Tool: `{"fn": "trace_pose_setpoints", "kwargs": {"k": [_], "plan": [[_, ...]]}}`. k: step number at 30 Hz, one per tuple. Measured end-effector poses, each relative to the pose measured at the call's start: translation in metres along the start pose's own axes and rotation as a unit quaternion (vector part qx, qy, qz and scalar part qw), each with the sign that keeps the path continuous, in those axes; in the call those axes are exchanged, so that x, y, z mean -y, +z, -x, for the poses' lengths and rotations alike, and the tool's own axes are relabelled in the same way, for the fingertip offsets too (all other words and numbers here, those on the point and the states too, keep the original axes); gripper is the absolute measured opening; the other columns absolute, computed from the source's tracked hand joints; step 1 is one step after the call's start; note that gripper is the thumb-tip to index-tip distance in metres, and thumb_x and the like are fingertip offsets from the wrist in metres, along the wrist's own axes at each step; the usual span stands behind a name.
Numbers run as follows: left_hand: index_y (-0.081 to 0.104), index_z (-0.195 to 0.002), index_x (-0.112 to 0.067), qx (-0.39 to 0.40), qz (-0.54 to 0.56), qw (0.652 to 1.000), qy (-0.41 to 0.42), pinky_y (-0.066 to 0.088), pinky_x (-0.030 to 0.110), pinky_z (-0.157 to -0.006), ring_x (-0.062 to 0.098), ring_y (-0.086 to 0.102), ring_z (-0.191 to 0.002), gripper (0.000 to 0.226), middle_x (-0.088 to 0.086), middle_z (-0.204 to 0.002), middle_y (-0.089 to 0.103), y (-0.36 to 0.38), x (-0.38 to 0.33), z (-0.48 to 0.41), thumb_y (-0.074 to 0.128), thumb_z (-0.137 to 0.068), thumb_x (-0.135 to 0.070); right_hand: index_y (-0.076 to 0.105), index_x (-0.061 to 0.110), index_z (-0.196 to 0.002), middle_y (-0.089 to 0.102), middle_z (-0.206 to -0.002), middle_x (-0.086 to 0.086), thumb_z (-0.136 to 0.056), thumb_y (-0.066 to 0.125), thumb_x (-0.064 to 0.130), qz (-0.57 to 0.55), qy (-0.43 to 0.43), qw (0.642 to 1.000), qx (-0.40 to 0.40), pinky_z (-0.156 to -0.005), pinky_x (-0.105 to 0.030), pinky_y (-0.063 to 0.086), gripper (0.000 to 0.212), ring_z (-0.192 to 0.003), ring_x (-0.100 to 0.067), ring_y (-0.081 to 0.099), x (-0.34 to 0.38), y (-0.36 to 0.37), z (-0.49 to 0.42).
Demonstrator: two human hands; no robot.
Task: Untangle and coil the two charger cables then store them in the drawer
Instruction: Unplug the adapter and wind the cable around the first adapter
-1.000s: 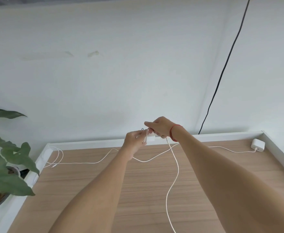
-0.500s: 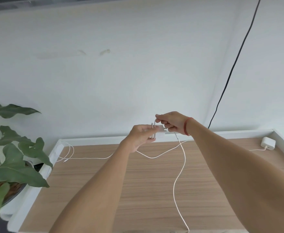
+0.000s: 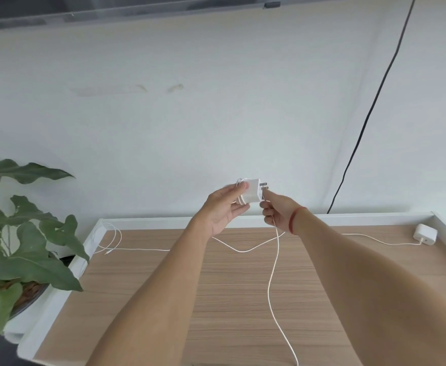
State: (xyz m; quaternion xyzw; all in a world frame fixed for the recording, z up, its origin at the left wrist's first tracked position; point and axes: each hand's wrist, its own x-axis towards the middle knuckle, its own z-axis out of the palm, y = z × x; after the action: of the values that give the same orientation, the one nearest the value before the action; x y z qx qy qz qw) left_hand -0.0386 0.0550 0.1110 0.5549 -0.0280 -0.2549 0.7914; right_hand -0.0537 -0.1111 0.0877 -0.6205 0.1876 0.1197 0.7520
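My left hand (image 3: 223, 211) holds a white charger plug (image 3: 251, 194) up above the wooden table top, prongs pointing right, with a few turns of its white cable wrapped around it. My right hand (image 3: 276, 213) pinches that first cable (image 3: 273, 281) just below the plug; the cable hangs down and runs off the near edge. A second white charger (image 3: 424, 234) lies at the far right of the table, and its cable (image 3: 243, 250) trails left across the table to a loose loop (image 3: 113, 236) at the far left corner. No drawer is in view.
The wooden table top (image 3: 216, 299) has a raised white rim (image 3: 375, 216) at the back and sides. A potted plant (image 3: 18, 260) stands off the left edge. A black wire (image 3: 370, 112) runs down the white wall behind.
My left hand has turned the plug so its prongs face right, and more cable sits around it. My right hand has dropped from on top of the plug to just below it, still gripping the cable.
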Motion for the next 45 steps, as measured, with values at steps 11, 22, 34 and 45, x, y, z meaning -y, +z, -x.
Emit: {"fn": "trace_pose_setpoints", "kwargs": {"k": [11,22,34,45], "plan": [[0.065,-0.117,-0.016,-0.061,0.017,0.998,0.012,0.046,0.031,-0.083,0.023,0.064,-0.109,0.033,0.004,-0.113,0.068,0.015,0.011,-0.005,0.068,-0.088,-0.031,0.053,0.013,-0.077,0.049,-0.062,0.000,-0.099,0.038,0.028,0.342,0.022,0.939,-0.038,-0.047,-0.024,0.030,0.031,-0.049,-0.014,0.040,-0.017,0.036,0.009],[0.078,-0.085,-0.012,-0.178,-0.123,0.973,0.084,0.049,0.042,-0.102,0.021,0.066,-0.091,0.042,0.016,-0.113,0.062,-0.015,0.036,-0.007,0.082,-0.060,-0.045,0.060,0.010,-0.067,0.030,-0.056,0.001,-0.079,0.043,0.026,0.346,-0.016,0.933,0.092,-0.045,-0.023,0.017,0.027,-0.047,-0.015,0.019,0.032,0.020,0.027],[0.075,-0.085,-0.010,-0.125,-0.058,0.989,0.051,0.056,0.031,-0.083,0.021,0.060,-0.087,0.032,0.009,-0.092,0.065,-0.002,0.006,0.004,0.053,-0.093,-0.033,0.058,0.011,-0.058,0.032,-0.043,0.006,-0.077,0.051,0.024,0.370,-0.114,0.921,0.047,-0.045,-0.022,0.021,0.025,-0.045,-0.015,0.025,0.068,0.034,0.029],[0.074,-0.098,-0.006,-0.092,-0.108,0.988,0.053,0.056,0.030,-0.088,0.017,0.055,-0.082,0.024,0.007,-0.092,0.063,-0.003,0.019,-0.001,0.077,-0.081,-0.022,0.068,0.017,-0.065,0.045,-0.060,0.003,-0.086,0.062,0.034,0.358,-0.170,0.918,0.028,-0.052,-0.024,0.036,0.028,-0.057,-0.018,0.038,0.088,0.042,0.017]]}}
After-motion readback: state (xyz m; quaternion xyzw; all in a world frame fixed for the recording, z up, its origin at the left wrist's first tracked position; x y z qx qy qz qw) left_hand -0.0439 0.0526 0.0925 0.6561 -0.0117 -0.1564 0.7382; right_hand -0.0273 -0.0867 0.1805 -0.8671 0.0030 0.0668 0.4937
